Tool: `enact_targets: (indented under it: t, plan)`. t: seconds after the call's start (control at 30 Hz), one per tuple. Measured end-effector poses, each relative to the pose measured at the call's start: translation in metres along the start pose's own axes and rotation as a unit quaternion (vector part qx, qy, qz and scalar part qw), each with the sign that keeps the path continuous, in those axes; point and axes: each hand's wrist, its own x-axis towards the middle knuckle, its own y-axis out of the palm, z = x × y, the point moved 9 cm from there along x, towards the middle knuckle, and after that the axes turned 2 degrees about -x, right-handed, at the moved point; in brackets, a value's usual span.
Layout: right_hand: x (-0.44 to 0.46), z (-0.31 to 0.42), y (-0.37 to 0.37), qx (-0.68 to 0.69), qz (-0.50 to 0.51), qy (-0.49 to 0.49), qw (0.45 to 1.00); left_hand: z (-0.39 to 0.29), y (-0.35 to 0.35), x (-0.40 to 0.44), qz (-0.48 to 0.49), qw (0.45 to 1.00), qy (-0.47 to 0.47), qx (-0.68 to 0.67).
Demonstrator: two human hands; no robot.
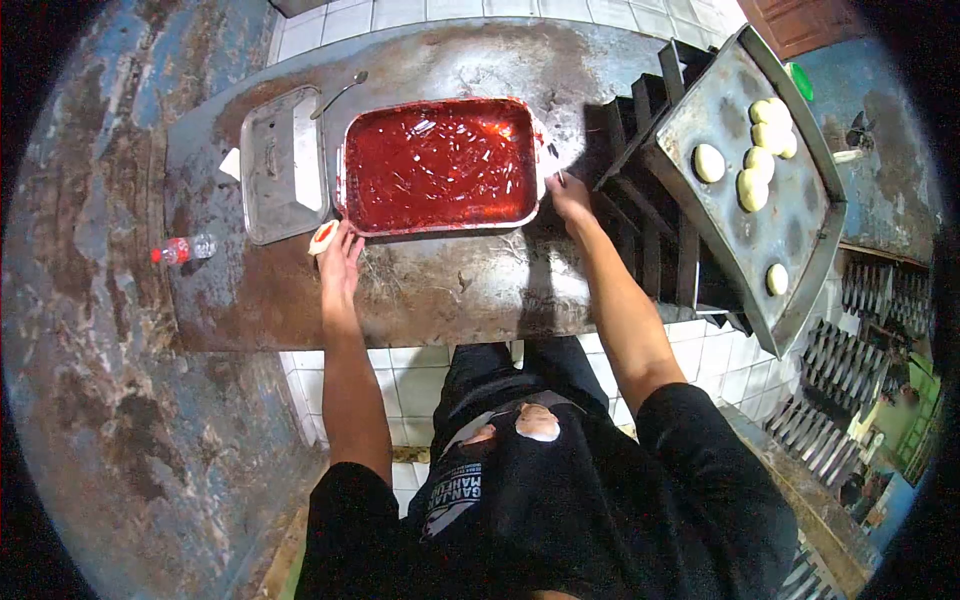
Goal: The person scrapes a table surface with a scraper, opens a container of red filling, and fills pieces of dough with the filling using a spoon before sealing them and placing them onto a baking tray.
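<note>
My left hand (341, 262) is at the lower left corner of a wide pan (440, 232) filled with glossy red jam-like filling (440, 165). Its fingers hold a small pale piece of dough (321, 240) with red filling on it. At the right side of the pan, my right hand (571, 197) is closed, thumb and fingers together, beside a pale, red-smeared piece (546, 160) at the rim. What these fingers grip is too small to make out.
Left of the pan lies a shallow metal tray (262, 170) with a white strip and a spoon (343, 94). A bottle with a red cap (183, 250) lies further left. On the right, a tilted baking tray (735, 225) carrying several dough balls (708, 162) rests on stacked dark trays (640, 205).
</note>
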Motion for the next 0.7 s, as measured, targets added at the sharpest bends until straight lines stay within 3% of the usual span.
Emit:
enact_targets:
  t: [0.13,0.2,0.27,0.33,0.37,0.4,0.47,0.53,0.6,0.67,0.7]
  plan:
    - [-0.002,-0.037,-0.006,0.033,0.02,-0.028,0.999,0.025,-0.014,-0.015,0.058,0.998,-0.029,-0.021]
    - [-0.003,-0.04,-0.019,0.01,-0.019,-0.088,0.996,0.039,-0.021,-0.031,0.06,0.997,-0.036,-0.041]
    - [-0.019,-0.039,-0.028,0.002,0.024,-0.038,0.999,0.049,-0.019,-0.05,0.068,0.995,-0.056,-0.038]
    - [-0.032,-0.035,-0.036,0.015,0.033,-0.093,0.995,0.05,-0.012,-0.069,0.073,0.996,-0.044,-0.006]
    - [-0.059,-0.026,-0.049,-0.034,-0.026,-0.176,0.983,0.044,-0.013,-0.076,0.043,0.995,0.009,0.095]
    - [-0.082,-0.025,-0.054,-0.034,-0.026,-0.176,0.984,0.037,-0.015,-0.083,0.011,0.979,0.062,0.194]
    - [-0.125,-0.018,-0.069,-0.012,-0.088,-0.227,0.97,0.026,0.003,-0.102,0.091,0.92,0.214,0.316]
    - [-0.146,-0.065,-0.056,-0.044,-0.005,-0.094,0.995,0.032,0.026,-0.122,0.136,0.889,0.204,0.387]
    - [-0.157,-0.116,-0.045,-0.125,-0.067,-0.126,0.982,0.026,0.059,-0.157,0.176,0.856,0.18,0.452]
    - [-0.16,-0.123,-0.038,-0.194,-0.029,-0.12,0.973,0.029,0.082,-0.173,0.217,0.846,0.188,0.45]
    - [-0.177,-0.075,-0.046,-0.24,-0.031,-0.186,0.952,0.026,0.097,-0.185,0.247,0.826,0.196,0.467]
